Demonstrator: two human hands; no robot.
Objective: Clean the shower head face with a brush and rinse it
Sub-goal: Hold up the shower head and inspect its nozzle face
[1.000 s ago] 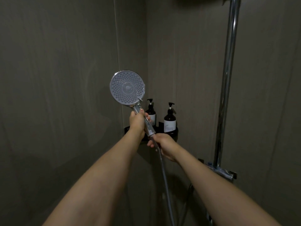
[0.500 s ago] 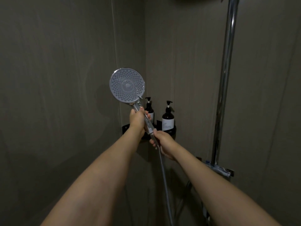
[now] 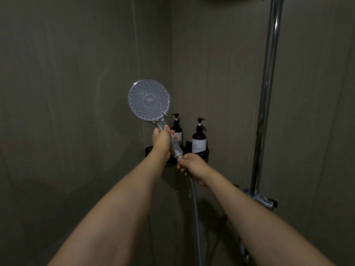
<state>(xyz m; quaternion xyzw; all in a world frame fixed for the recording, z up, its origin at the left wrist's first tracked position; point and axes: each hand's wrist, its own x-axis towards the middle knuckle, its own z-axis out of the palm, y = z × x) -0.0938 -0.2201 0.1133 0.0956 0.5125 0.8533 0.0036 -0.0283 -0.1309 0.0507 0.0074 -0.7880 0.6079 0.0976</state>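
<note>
Head view: black corner shelf [image 3: 205, 154] carries two dark pump bottles [image 3: 199, 139]. Handheld shower head [image 3: 148, 101], round nozzle face toward camera, is raised before it; left hand [image 3: 161, 140] grips handle, right hand [image 3: 193, 165] grips the hose [image 3: 195, 208] joint.

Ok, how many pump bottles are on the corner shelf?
2. One pump bottle sits partly behind the left hand; the other stands right of it. More could be hidden behind the hands.
</note>
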